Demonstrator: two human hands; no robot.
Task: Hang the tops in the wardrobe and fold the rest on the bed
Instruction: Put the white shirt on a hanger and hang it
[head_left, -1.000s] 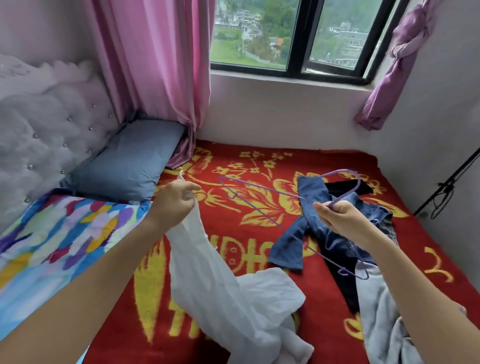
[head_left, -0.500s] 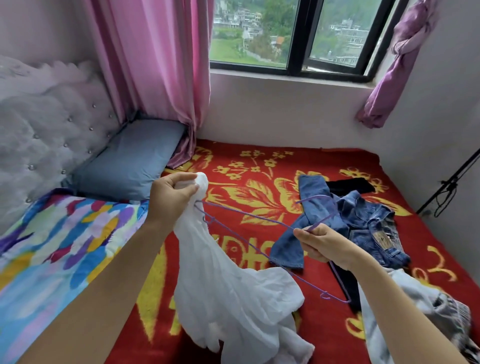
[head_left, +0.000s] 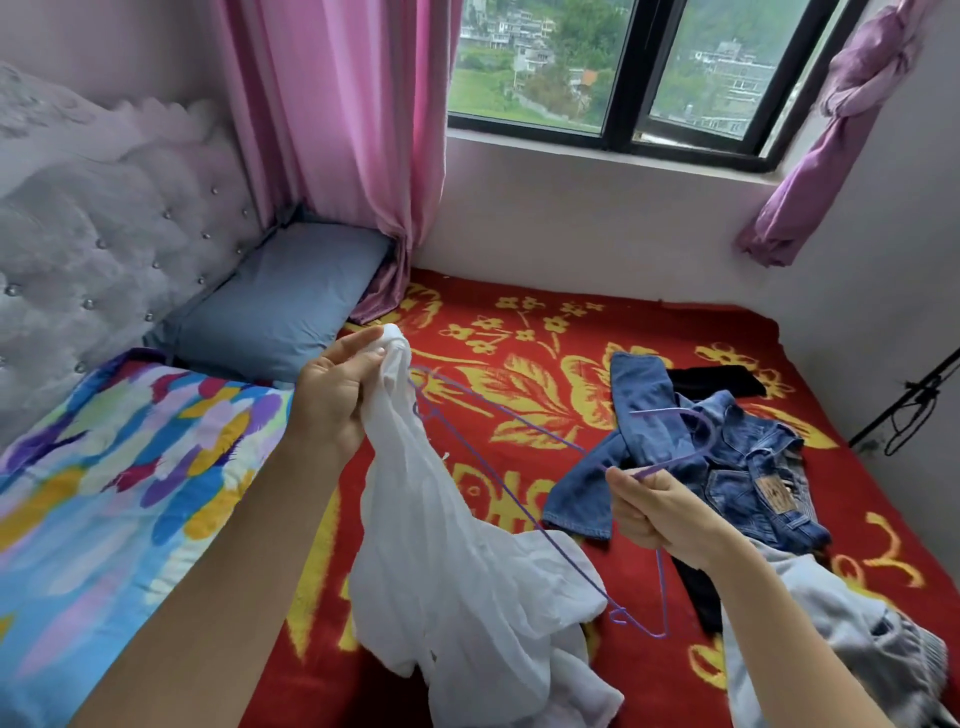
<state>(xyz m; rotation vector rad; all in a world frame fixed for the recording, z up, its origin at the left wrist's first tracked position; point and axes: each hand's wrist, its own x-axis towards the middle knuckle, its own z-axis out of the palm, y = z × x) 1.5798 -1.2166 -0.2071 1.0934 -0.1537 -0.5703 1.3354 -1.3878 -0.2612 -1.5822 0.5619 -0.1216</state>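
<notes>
A thin white fabric top (head_left: 441, 519) is held above the red floral bed blanket (head_left: 519, 332), its bunched upper end pinched in the raised left hand (head_left: 337, 395). A purple wire hanger (head_left: 675, 461) is gripped at its neck by the right hand's (head_left: 660, 514) curled fingers (one hanger end reaches the cloth just below the left fingers).

The left hand (head_left: 332, 400) and right hand (head_left: 657, 512) are both bare.

Left end of your hanger (head_left: 666, 462) partly lost in white top (head_left: 441, 545), mid-frame. Grey garment (head_left: 857, 639) cut off lower right. Black garment (head_left: 717, 379) mostly under denim jacket (head_left: 737, 457).
</notes>
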